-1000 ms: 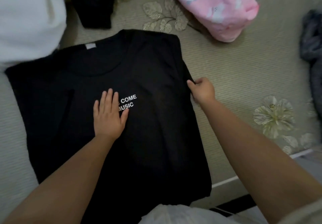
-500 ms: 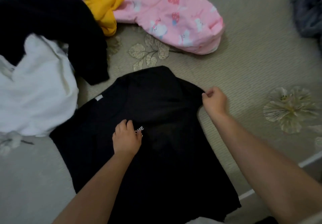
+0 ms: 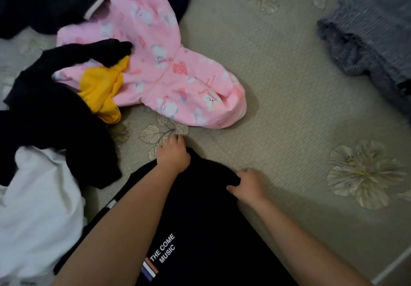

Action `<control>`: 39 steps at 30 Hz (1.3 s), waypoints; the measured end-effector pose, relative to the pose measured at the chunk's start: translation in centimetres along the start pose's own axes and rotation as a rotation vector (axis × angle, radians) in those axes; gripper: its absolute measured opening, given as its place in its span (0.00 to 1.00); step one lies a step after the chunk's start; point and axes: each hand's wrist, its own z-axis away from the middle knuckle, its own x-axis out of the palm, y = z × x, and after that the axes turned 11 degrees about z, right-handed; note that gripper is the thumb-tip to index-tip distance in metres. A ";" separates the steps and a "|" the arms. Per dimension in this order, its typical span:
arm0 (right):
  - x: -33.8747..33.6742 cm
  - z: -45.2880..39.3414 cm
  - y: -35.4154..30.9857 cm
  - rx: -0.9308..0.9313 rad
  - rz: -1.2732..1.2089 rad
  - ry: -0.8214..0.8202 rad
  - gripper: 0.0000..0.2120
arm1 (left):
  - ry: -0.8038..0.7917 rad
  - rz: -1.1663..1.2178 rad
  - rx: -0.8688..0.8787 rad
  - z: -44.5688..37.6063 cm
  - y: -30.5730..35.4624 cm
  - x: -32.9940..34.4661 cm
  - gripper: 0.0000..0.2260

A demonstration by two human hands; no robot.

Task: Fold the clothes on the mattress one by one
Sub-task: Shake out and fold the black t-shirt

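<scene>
Head view: we're mid-fold on the black T-shirt [image 3: 211, 219]; left hand [image 3: 173, 155] and right hand [image 3: 246, 183] fingers clamped on its far edge. Next, draw it toward us.

Dim, soft indoor light; blurred, warped edges.

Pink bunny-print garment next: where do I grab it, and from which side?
Take the pink garment at its rounded near-right end, coming in from the bare mattress on the right. That end lies free; its left side is tangled under the yellow cloth and black clothes.
</scene>
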 end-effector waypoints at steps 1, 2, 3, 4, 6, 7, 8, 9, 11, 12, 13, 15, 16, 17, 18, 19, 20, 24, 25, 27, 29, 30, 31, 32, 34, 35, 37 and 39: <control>-0.1 -0.2 -0.1 -0.003 0.014 -0.009 0.21 | -0.018 -0.036 -0.002 -0.3 0.1 -0.2 0.23; -0.3 -0.3 -0.2 -0.004 0.012 -0.022 0.22 | -0.039 -0.061 -0.001 -0.6 0.1 -0.4 0.23; -0.5 -0.4 -0.4 -0.004 0.003 -0.037 0.22 | -0.068 -0.078 0.001 -0.9 0.1 -0.6 0.24; -0.7 -0.4 -0.6 -0.002 -0.003 -0.051 0.23 | -0.100 -0.090 0.003 -1.0 0.2 -1.0 0.24; -1.0 -0.4 -1.0 0.009 0.008 -0.077 0.24 | -0.160 -0.095 0.015 -1.2 0.1 -1.5 0.23; -1.2 -0.4 -1.2 0.016 0.021 -0.087 0.24 | -0.185 -0.089 0.029 -1.2 0.0 -1.7 0.22; -1.3 -0.4 -1.4 0.022 0.033 -0.094 0.24 | -0.210 -0.083 0.046 -1.1 -0.1 -1.8 0.22; -1.3 -0.5 -1.5 0.028 0.042 -0.097 0.22 | -0.236 -0.083 0.057 -1.1 -0.2 -2.0 0.21; -1.4 -0.5 -1.6 0.043 0.050 -0.094 0.18 | -0.257 -0.100 0.069 -1.2 -0.5 -2.3 0.20; -1.4 -0.4 -1.7 0.056 0.054 -0.092 0.17 | -0.241 -0.094 0.080 -1.1 -0.6 -2.6 0.19; -1.4 -0.4 -1.8 0.074 0.057 -0.096 0.15 | -0.208 -0.072 0.093 -1.0 -0.6 -2.8 0.17; -1.5 -0.4 -2.0 0.117 0.037 -0.106 0.15 | -0.129 -0.002 0.111 -0.6 -0.7 -3.4 0.12; -1.6 -0.4 -2.0 0.133 0.008 -0.101 0.14 | -0.101 0.034 0.121 -0.3 -0.7 -3.8 0.10; -1.6 -0.3 -1.9 0.145 -0.029 -0.084 0.13 | -0.081 0.069 0.135 0.0 -0.8 -4.0 0.08; -1.5 -0.1 -1.8 0.152 -0.070 -0.061 0.12 | -0.068 0.110 0.151 0.4 -0.9 -4.1 0.07; -1.3 0.1 -1.5 0.151 -0.116 -0.026 0.13 | -0.054 0.160 0.165 0.8 -1.2 -4.1 0.07; -1.1 0.5 -1.3 0.144 -0.166 0.015 0.15 | -0.035 0.219 0.171 1.2 -1.6 -4.0 0.07; 0.4 2.5 -0.3 0.043 -0.431 0.221 0.17 | 0.051 0.434 0.125 2.0 -3.3 -3.3 0.11; 0.7 3.0 -0.1 0.011 -0.481 0.265 0.15 | 0.061 0.480 0.112 2.1 -3.7 -3.0 0.11; 0.9 3.5 0.3 -0.026 -0.568 0.304 0.11 | 0.076 0.580 0.071 2.2 -3.9 -2.6 0.09; 0.7 4.0 0.1 -0.078 -0.620 0.339 0.08 | 0.101 0.638 0.040 2.2 -3.8 -2.3 0.08; 0.5 4.5 -0.4 -0.148 -0.597 0.423 0.06 | 0.130 0.645 0.048 2.2 -3.7 -2.2 0.08; 0.3 5.1 -0.8 -0.279 -0.527 0.550 0.04 | 0.168 0.655 0.070 2.2 -3.7 -2.2 0.08; 0.4 5.8 -1.3 -0.462 -0.408 0.677 0.06 | 0.207 0.673 0.103 2.4 -3.8 -2.3 0.08; 1.7 7.0 -1.2 -0.892 -0.045 0.840 0.19 | 0.254 0.671 0.192 2.8 -4.4 -2.3 0.09; 2.6 7.6 -0.8 -1.031 0.129 0.807 0.22 | 0.251 0.631 0.234 3.1 -5.0 -2.1 0.10; 4.4 8.3 0.2 -1.134 0.429 0.639 0.17 | 0.221 0.540 0.286 4.0 -6.6 -1.0 0.11; 5.7 8.9 1.1 -1.146 0.709 0.433 0.03 | 0.208 0.462 0.252 5.5 -8.4 0.7 0.12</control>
